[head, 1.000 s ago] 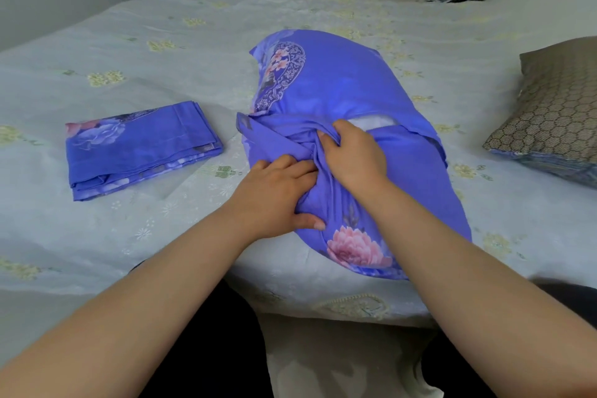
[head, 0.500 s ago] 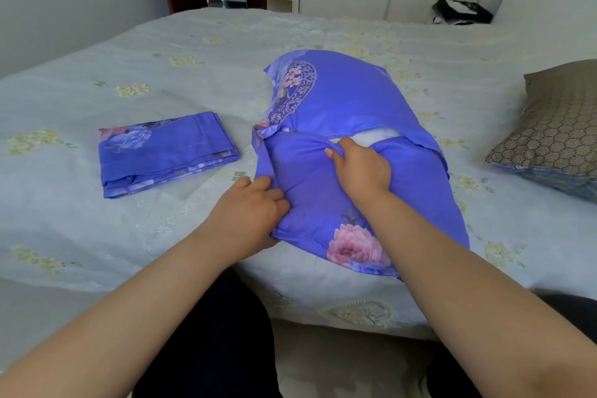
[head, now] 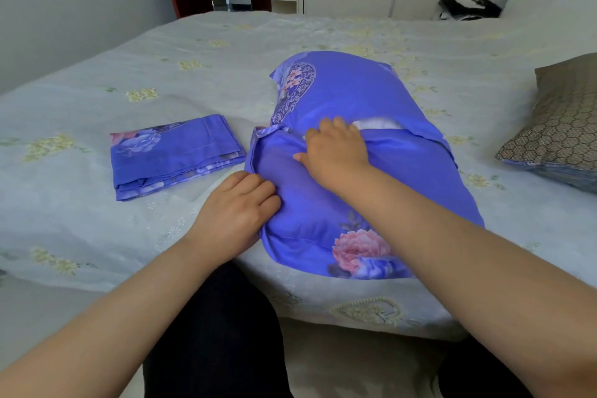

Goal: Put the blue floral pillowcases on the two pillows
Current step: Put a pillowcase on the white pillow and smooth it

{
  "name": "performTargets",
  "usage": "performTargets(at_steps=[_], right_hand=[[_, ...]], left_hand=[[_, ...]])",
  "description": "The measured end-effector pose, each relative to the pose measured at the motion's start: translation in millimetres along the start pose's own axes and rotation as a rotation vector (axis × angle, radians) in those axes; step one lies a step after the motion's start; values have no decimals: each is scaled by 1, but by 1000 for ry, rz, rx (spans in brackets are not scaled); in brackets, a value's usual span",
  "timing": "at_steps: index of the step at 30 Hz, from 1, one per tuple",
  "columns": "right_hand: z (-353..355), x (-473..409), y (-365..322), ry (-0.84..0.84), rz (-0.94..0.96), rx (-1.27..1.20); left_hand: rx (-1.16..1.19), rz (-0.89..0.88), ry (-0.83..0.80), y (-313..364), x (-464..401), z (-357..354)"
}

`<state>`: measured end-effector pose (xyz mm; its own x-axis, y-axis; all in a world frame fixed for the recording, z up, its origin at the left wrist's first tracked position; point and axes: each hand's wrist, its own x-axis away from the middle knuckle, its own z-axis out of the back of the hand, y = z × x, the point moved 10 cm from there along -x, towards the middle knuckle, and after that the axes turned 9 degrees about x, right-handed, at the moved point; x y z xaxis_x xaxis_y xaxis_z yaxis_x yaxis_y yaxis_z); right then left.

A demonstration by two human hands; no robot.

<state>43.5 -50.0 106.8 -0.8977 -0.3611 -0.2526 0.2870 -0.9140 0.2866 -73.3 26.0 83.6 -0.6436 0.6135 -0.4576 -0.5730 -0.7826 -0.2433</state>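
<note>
Since half a second ago the right hand (head: pixel 334 152) has slid farther up the cased pillow (head: pixel 361 152) toward the slot where white filling (head: pixel 376 123) shows, and the bunched cloth under it has smoothed out; the left hand (head: pixel 237 213) has kept to the near-left edge. The right hand's fingers lie curled at the lip of the near flap, seemingly gripping it; the left hand's fingers are curled round the case's edge, gripping it.

The step in hand looks like closing the first case: tucking the near flap over the pillow end so the white strip disappears; the next move probably calls for drawing that flap under the far overlap while the left hand holds the edge taut.

The second pillowcase (head: pixel 174 155) lies folded on the bed (head: pixel 97 229), just left of the cased pillow; the second pillow (head: pixel 562 126), in a brown hexagon cover, sits at the right, cut off by the frame.

The right fingertips are buried in cloth, so their exact hold cannot be told; a dark bag (head: pixel 468 5) beyond the bed is too small to read.
</note>
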Motion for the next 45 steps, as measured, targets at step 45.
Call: performTargets(at_steps=[45], right_hand=[[2,15,126,380,-72,-38]], left_hand=[[429,189,-52,2,-159,-63]])
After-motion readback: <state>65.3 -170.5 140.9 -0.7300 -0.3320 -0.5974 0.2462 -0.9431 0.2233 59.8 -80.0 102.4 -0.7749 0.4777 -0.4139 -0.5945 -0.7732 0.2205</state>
